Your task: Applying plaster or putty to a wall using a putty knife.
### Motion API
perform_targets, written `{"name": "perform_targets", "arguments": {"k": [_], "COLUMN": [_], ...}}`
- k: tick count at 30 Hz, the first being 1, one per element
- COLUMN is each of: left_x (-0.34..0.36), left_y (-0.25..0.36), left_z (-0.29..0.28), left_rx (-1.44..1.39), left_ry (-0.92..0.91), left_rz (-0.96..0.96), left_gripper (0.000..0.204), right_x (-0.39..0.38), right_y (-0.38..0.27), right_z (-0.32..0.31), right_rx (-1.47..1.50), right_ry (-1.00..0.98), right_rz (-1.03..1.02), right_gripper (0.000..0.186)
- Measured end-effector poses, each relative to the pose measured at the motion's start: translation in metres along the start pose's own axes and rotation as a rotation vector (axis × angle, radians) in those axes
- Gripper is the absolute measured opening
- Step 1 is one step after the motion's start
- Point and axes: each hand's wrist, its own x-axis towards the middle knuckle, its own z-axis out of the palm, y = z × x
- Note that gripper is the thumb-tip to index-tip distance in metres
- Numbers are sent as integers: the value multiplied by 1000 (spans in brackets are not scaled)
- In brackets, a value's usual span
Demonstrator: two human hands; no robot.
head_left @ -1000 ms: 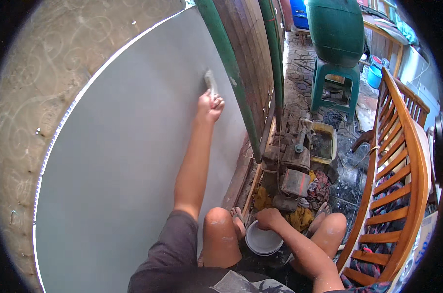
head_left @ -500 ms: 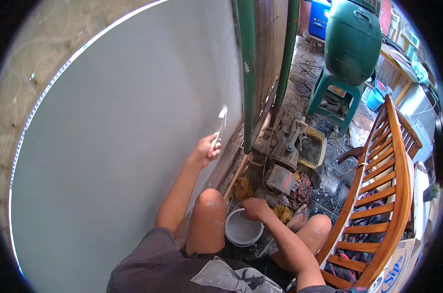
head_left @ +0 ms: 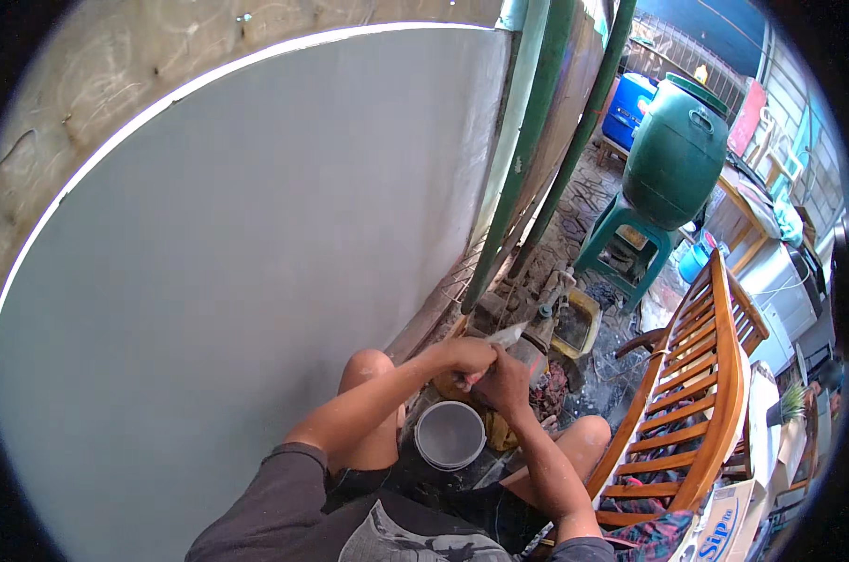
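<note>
- Fingers of the left hand (head_left: 469,356) curl around the handle of a brush-like tool (head_left: 510,333); those of the right hand (head_left: 509,382) are bent close against the left, though whether they pinch anything I cannot tell.
- Largest is the grey wall (head_left: 256,234), filling the left of the scene; neither hand touches it.
- Next comes the slatted wooden seat (head_left: 721,403), to the right and well apart from both hands.
- Smaller is the white bucket (head_left: 451,466), just to the near side of the hands; it looks like stiff plastic, best held by its rim, and may be slippery where wet.
- Smallest, the tool points far and right, its pale end clear beyond the fingers, its handle mostly hidden in the left grip. It should be light, and the handle is the likely place to hold; bristles or blade, I cannot tell.
</note>
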Motion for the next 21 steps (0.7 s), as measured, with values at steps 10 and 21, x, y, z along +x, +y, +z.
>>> {"name": "perform_targets", "arguments": {"k": [10, 21], "left_x": [-21, 13], "left_y": [39, 54], "left_z": [-68, -3], "left_rx": [-691, -5], "left_ry": [846, 813], "left_rz": [213, 191], "left_gripper": [32, 22], "right_x": [-57, -107], "right_y": [40, 64], "right_z": [27, 65], "right_rx": [-97, -250], "right_ry": [-538, -1058], "right_rz": [62, 59], "right_gripper": [37, 30]}}
